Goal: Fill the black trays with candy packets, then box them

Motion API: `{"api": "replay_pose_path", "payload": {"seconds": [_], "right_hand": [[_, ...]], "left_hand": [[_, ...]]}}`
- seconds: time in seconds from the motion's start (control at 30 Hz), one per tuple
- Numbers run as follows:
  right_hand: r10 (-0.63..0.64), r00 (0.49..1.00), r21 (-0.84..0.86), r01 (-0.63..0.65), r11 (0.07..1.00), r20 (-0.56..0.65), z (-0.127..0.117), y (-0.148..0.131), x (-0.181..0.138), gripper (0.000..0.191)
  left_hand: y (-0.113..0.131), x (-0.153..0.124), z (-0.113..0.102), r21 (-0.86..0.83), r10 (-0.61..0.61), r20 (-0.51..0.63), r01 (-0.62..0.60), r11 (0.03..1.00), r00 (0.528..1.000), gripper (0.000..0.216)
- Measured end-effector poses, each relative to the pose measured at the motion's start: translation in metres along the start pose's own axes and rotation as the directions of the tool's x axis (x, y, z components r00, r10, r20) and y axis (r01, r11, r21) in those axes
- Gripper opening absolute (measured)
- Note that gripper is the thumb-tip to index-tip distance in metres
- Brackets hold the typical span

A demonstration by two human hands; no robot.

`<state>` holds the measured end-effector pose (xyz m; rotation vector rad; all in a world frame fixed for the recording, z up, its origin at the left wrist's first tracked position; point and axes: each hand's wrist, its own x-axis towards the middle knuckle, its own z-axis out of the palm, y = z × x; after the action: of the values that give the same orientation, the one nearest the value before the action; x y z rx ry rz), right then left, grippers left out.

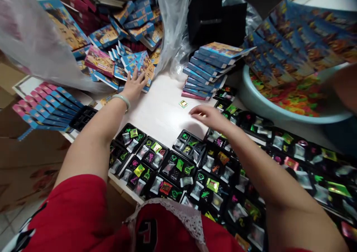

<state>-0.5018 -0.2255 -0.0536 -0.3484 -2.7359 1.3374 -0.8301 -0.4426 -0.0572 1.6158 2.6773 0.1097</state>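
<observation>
My left hand (pixel 135 85), with a pale bangle at the wrist, lies on a blue printed box (pixel 147 70) at the edge of a heap. Its fingers are spread over the cardboard. My right hand (pixel 208 116) hovers over the white tabletop (pixel 156 109) with its fingers loosely curled in, and nothing shows in them. Just beyond its fingertips lies a small shiny yellow-green packet (pixel 183 103). Nearer to me, a black compartment tray (pixel 189 147) filled with small plastic trinkets and wrapped packets sits among several similar ones.
A leaning stack of blue boxes (pixel 206 71) stands behind my right hand. To the right, a light-blue basin (pixel 279 105) holds colourful plastic pieces, with a tall row of boxes (pixel 295 40) above it. Pink-and-blue boxes (pixel 47 107) stand at left. Clear plastic sheeting (pixel 171 25) hangs behind.
</observation>
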Motion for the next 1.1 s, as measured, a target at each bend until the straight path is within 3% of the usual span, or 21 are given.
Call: {"api": "replay_pose_path", "payload": {"seconds": [0.03, 0.1, 0.2, 0.33, 0.4, 0.53, 0.67, 0.77, 0.87, 1.0, 1.1], "right_hand": [[0.046, 0.99, -0.113, -0.031, 0.993, 0.136, 0.013, -0.008, -0.002, 0.009], [0.173, 0.941, -0.317, -0.076, 0.946, 0.291, 0.032, -0.018, -0.006, 0.015], [0.288, 0.895, -0.467, -0.104, 0.878, 0.342, 0.046, -0.022, -0.015, 0.027], [0.298, 0.917, -0.5, -0.133, 0.856, 0.267, 0.054, -0.018, -0.016, 0.028], [0.287, 0.934, -0.497, -0.149, 0.855, 0.214, 0.057, -0.014, -0.007, 0.029], [0.259, 0.96, -0.428, -0.192, 0.883, 0.104, 0.057, -0.003, 0.023, 0.034], [0.176, 0.982, -0.445, -0.185, 0.876, -0.062, 0.055, 0.005, 0.049, 0.044], [0.147, 0.989, -0.499, -0.144, 0.855, -0.033, 0.059, 0.005, 0.064, 0.049], [0.15, 0.989, -0.509, -0.135, 0.85, -0.012, 0.066, 0.002, 0.085, 0.051], [0.193, 0.98, -0.405, -0.199, 0.892, -0.058, 0.075, -0.004, 0.12, 0.053], [0.143, 0.987, -0.292, -0.158, 0.943, -0.075, 0.074, -0.004, 0.12, 0.055]], "left_hand": [[-0.002, -0.001, 0.0, -0.006, 0.005, -0.001, -0.005, 1.0, 1.0, 0.05], [0.004, 0.001, -0.001, -0.046, 0.034, -0.016, -0.035, 0.998, 0.999, 0.043], [0.025, 0.002, 0.003, -0.104, 0.12, -0.024, -0.121, 0.987, 0.993, 0.034], [0.054, -0.013, 0.018, -0.148, 0.211, 0.006, -0.208, 0.967, 0.977, 0.032], [0.061, -0.019, 0.023, -0.131, 0.177, -0.017, -0.178, 0.975, 0.984, 0.034], [0.063, -0.017, 0.024, -0.094, 0.056, -0.028, -0.058, 0.994, 0.998, 0.062], [0.071, -0.008, 0.03, -0.118, 0.06, -0.03, -0.063, 0.991, 0.998, 0.065], [0.086, -0.006, 0.041, -0.149, 0.057, -0.026, -0.061, 0.987, 0.998, 0.063], [0.098, -0.008, 0.05, -0.153, -0.037, -0.022, 0.033, 0.988, 0.999, 0.064], [0.098, -0.02, 0.052, -0.141, -0.131, -0.026, 0.126, 0.982, 0.991, 0.058], [0.093, -0.033, 0.051, -0.111, -0.136, -0.03, 0.132, 0.985, 0.99, 0.039]]}}
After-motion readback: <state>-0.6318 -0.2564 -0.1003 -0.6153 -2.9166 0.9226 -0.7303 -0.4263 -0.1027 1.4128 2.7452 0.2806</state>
